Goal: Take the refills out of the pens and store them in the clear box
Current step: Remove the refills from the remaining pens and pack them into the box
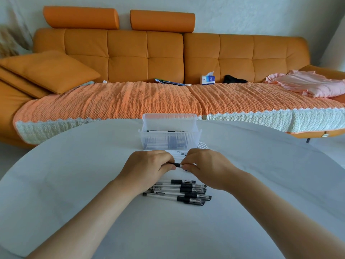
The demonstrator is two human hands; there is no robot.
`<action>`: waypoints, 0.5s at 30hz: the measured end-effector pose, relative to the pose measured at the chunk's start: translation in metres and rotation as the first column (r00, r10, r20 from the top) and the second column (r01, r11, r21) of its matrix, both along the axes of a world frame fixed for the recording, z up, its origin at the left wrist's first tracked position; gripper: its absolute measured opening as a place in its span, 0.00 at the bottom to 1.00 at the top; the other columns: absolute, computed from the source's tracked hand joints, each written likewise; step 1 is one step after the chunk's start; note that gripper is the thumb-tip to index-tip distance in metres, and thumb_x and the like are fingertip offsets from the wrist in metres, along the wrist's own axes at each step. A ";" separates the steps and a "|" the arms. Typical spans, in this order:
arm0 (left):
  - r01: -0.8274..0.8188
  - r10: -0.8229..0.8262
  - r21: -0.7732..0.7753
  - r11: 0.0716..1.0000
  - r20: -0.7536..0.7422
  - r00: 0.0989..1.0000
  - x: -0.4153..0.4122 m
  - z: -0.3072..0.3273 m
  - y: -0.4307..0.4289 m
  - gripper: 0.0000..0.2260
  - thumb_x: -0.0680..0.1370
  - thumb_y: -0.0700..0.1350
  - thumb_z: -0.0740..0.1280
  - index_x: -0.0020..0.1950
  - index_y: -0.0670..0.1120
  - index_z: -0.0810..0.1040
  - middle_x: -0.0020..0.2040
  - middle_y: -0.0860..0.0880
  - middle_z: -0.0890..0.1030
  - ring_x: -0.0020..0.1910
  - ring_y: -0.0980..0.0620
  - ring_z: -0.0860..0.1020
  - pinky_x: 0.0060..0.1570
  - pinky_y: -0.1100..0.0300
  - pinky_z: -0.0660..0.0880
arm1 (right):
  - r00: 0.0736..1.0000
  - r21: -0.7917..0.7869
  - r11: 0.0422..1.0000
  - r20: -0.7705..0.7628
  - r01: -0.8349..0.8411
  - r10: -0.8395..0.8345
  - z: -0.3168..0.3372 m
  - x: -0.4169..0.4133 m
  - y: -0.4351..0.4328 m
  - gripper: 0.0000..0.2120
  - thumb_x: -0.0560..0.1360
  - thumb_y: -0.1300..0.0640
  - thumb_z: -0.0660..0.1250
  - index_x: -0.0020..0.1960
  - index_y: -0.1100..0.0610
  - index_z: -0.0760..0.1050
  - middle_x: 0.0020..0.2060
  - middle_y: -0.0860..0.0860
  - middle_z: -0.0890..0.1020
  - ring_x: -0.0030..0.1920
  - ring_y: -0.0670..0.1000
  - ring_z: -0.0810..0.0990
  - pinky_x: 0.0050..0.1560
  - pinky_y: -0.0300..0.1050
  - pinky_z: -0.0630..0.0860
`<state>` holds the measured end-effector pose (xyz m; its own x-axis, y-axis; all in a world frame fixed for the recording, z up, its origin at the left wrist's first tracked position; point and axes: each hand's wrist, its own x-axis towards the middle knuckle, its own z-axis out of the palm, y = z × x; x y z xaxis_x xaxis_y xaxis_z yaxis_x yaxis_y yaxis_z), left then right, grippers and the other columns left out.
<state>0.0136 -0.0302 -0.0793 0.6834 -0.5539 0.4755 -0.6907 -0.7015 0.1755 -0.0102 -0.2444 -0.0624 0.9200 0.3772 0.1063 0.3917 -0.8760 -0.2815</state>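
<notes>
My left hand [147,168] and right hand [205,165] both pinch one light, slippery pen [175,164] over the tabletop [74,174], near the clear box [169,136]; best gripped at its rubber sleeve.

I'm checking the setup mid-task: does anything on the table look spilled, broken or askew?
Nothing stands out. The clear ribbed plastic box stands upright, lid open, on the white table; the clear pens with black grips lie roughly parallel; left hand and right hand hold one pen.
</notes>
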 end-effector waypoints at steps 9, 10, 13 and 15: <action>-0.026 0.031 0.063 0.998 -0.094 0.995 -0.001 -0.003 -0.006 0.14 0.79 0.58 0.63 0.41 0.52 0.81 0.34 0.57 0.79 0.34 0.56 0.75 0.32 0.68 0.62 | 0.993 -0.035 0.998 0.106 0.048 -0.044 0.003 -0.003 0.001 0.06 0.73 0.44 0.72 0.49 0.43 0.80 0.46 0.39 0.79 0.41 0.41 0.74 0.45 0.39 0.74; -0.031 0.037 0.060 0.998 -0.091 0.995 -0.001 -0.002 -0.006 0.13 0.79 0.58 0.62 0.43 0.53 0.81 0.35 0.57 0.80 0.35 0.56 0.75 0.32 0.68 0.63 | 0.994 -0.019 0.998 0.100 0.053 -0.051 0.002 -0.003 0.001 0.10 0.72 0.43 0.73 0.50 0.43 0.78 0.47 0.39 0.77 0.42 0.41 0.74 0.45 0.39 0.74; -0.043 0.047 0.050 0.998 -0.091 0.995 -0.001 -0.001 -0.006 0.13 0.79 0.59 0.61 0.48 0.54 0.81 0.40 0.58 0.81 0.37 0.57 0.77 0.33 0.68 0.63 | 0.998 0.000 0.999 0.036 0.045 -0.045 0.001 -0.003 0.000 0.18 0.72 0.38 0.69 0.58 0.43 0.75 0.52 0.38 0.75 0.46 0.43 0.77 0.47 0.42 0.75; -0.050 0.055 0.053 0.997 -0.100 0.994 -0.001 -0.001 -0.006 0.14 0.79 0.59 0.60 0.48 0.54 0.81 0.40 0.58 0.81 0.38 0.57 0.76 0.33 0.67 0.64 | 0.999 0.005 0.999 -0.002 0.037 -0.037 0.001 -0.003 0.000 0.14 0.77 0.38 0.64 0.59 0.42 0.76 0.54 0.38 0.76 0.49 0.44 0.78 0.50 0.42 0.75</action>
<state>0.0125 -0.0358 -0.0807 0.7551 -0.5377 0.3752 -0.6335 -0.7457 0.2062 -0.0135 -0.2443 -0.0617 0.9334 0.3425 0.1070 0.3588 -0.8883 -0.2868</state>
